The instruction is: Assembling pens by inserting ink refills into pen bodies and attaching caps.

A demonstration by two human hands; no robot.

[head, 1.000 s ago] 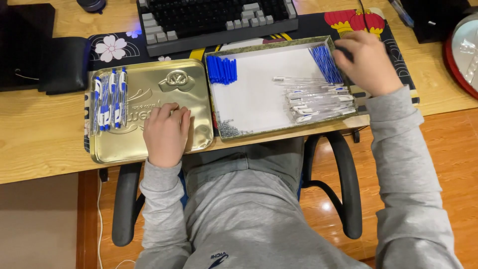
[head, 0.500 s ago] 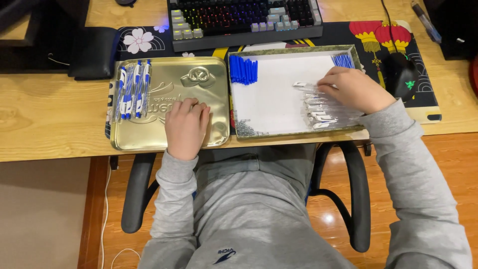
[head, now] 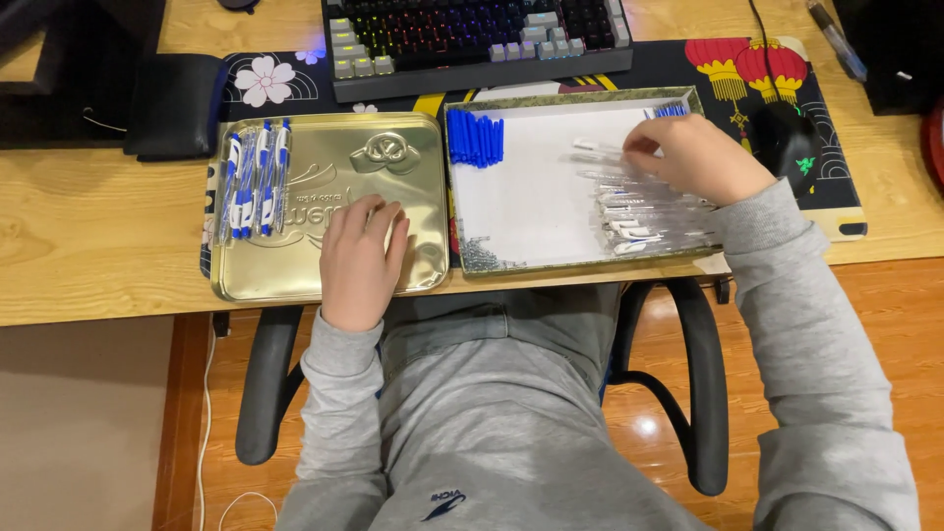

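Note:
My left hand [head: 359,258] lies flat, fingers apart, on the gold metal tin lid [head: 329,202]. A row of assembled blue-and-white pens [head: 254,177] lies at that lid's left end. My right hand [head: 693,157] reaches into the white-lined tray [head: 536,197] and rests on the pile of clear pen barrels [head: 644,211], fingers curled over one barrel; whether it is gripped I cannot tell. Blue pen caps [head: 476,139] are stacked at the tray's upper left. More blue parts [head: 671,110] show just beyond my right hand.
A backlit keyboard [head: 477,39] stands behind both trays on a dark desk mat [head: 747,69]. A black mouse [head: 782,138] lies right of the tray, a black wallet-like case [head: 177,103] at the left. The wooden desk edge and chair armrests [head: 261,379] are below.
My right hand has moved from the tray's far right corner down and left onto the clear barrels. The left hand has stayed on the gold lid. The camera view has shifted.

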